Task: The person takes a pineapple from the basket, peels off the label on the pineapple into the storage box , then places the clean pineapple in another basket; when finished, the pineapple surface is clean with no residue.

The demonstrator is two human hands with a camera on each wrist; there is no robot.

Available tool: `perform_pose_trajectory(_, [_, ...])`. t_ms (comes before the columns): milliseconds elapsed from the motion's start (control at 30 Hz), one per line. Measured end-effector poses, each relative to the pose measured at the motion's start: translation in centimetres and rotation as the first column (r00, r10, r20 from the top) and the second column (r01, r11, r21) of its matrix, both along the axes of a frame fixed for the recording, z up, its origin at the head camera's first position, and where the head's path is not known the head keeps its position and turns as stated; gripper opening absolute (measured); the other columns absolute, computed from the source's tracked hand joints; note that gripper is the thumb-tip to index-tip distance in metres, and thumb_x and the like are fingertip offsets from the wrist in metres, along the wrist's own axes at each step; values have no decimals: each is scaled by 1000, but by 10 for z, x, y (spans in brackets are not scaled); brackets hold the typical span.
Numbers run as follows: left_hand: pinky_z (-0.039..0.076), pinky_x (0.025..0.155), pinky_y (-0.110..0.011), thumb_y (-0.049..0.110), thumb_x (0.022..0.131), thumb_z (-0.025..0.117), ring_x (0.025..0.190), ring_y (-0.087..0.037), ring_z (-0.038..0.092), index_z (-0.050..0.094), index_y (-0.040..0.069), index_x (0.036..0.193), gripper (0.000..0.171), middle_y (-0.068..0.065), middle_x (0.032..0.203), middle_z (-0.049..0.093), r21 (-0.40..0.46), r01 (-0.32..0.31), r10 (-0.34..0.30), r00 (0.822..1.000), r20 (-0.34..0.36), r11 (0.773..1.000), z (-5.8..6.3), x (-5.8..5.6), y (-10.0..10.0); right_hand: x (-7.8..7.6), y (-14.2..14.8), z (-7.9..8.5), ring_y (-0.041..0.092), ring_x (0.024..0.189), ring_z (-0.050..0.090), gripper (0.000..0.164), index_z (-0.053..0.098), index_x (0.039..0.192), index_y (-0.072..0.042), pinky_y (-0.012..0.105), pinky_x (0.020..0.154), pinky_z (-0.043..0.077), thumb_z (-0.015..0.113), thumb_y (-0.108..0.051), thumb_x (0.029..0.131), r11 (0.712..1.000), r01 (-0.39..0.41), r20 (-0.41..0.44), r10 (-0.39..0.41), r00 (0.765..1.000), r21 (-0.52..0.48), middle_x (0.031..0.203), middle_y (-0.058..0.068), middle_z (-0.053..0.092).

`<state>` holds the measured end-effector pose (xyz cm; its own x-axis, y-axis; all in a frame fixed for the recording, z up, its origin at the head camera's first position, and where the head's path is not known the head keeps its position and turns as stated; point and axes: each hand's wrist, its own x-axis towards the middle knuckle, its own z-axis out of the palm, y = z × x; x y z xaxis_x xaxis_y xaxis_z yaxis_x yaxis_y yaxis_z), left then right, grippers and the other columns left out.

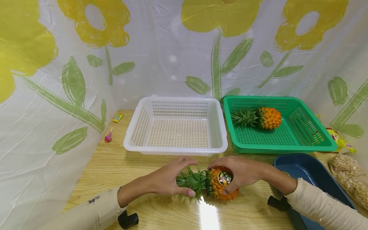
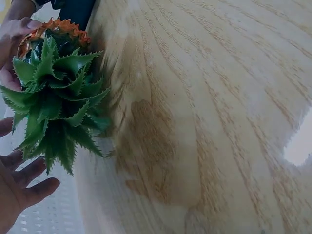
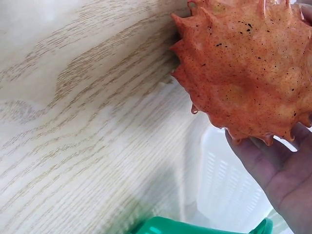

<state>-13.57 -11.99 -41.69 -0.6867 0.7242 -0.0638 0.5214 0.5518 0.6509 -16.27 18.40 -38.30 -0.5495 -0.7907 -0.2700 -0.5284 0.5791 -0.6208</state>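
Observation:
A pineapple (image 1: 212, 183) with a dark shiny label lies sideways on the wooden table, its leafy crown toward the left. My right hand (image 1: 245, 171) grips its orange body from above, thumb on the near side and fingers over the far side. Around the green crown (image 2: 56, 105), my left hand (image 1: 168, 179) is spread with thumb and fingers apart. In the left wrist view those fingers stand beside the leaves; whether they touch them I cannot tell. The right wrist view shows the spiky base of the body close up, with the right hand (image 3: 287, 180) against it.
Behind the hands stands a white basket (image 1: 175, 149). To its right, a green basket (image 1: 284, 148) holds another pineapple (image 1: 269, 118). A dark blue tray (image 1: 304, 169) lies under the right forearm, beside a bag of tan pieces (image 1: 348, 172). A lollipop (image 1: 108, 137) and small yellow packet (image 1: 118, 118) lie left.

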Motion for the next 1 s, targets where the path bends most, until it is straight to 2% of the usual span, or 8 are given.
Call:
perform_pose_trajectory(167, [44, 107, -53, 63, 78, 78, 140, -26, 41, 32, 28, 156, 98, -1, 155, 34, -1, 34, -34, 999, 20, 999, -5, -2, 2, 0, 0, 0, 14, 116, 59, 79, 49, 147, -23, 36, 90, 53, 79, -50, 79, 1000, 8, -17, -7, 1000, 23, 139, -6, 56])
perform_pose_trajectory(267, [45, 107, -52, 61, 78, 79, 139, -26, 41, 32, 27, 156, 97, -1, 155, 34, -12, 37, -37, 999, 6, 999, -8, -2, 3, 1, 0, 0, 17, 119, 58, 79, 48, 148, -22, 39, 92, 52, 78, -51, 80, 1000, 17, -12, -17, 1000, 25, 141, -5, 55])
perform_pose_trajectory(500, [47, 105, -49, 53, 81, 80, 135, -25, 45, 34, 23, 155, 92, -1, 150, 38, -34, 31, -31, 1000, -1, 999, -12, -2, 5, 1, 1, -2, 8, 107, 61, 77, 47, 147, -22, 28, 82, 54, 78, -50, 82, 999, 29, 19, -28, 999, -29, 133, -5, 58])
perform_pose_trajectory(600, [46, 105, -51, 51, 84, 78, 135, -25, 45, 34, 22, 155, 88, -2, 150, 39, -37, 21, -21, 1000, 3, 999, -12, -1, 4, 1, 2, -2, 10, 107, 62, 74, 47, 146, -23, 28, 83, 55, 78, -49, 83, 997, 28, 27, -26, 999, -72, 132, -4, 59])
perform_pose_trajectory(700, [45, 107, -52, 49, 86, 76, 137, -26, 44, 35, 22, 154, 84, -3, 152, 39, -35, 6, -6, 1000, 5, 999, -12, -1, 4, 1, 3, -1, 16, 118, 59, 71, 48, 145, -25, 37, 92, 54, 77, -50, 85, 994, 24, 8, -23, 1000, -103, 138, -3, 57])
perform_pose_trajectory(800, [44, 108, -53, 49, 88, 74, 138, -25, 43, 36, 22, 154, 81, -2, 152, 41, -35, -10, 11, 1000, 12, 999, -13, -1, 4, 1, 5, 2, 20, 131, 52, 70, 48, 145, -28, 48, 101, 48, 76, -52, 86, 994, 25, -28, -28, 999, -105, 147, -4, 51])
perform_pose_trajectory(867, [44, 108, -52, 49, 89, 73, 138, -24, 43, 36, 22, 154, 79, -1, 152, 41, -37, -17, 18, 1000, 21, 999, -13, -1, 4, 2, 7, 4, 22, 134, 50, 69, 48, 145, -29, 52, 103, 47, 75, -52, 86, 994, 28, -30, -32, 999, -109, 149, -6, 49])
perform_pose_trajectory(1000, [44, 107, -52, 49, 90, 72, 138, -23, 44, 36, 23, 154, 77, 0, 152, 42, -48, -29, 31, 999, 38, 998, -13, 0, 4, 3, 10, 7, 21, 134, 50, 63, 49, 144, -32, 53, 102, 47, 73, -50, 89, 991, 41, -33, -45, 998, -127, 149, -7, 49])
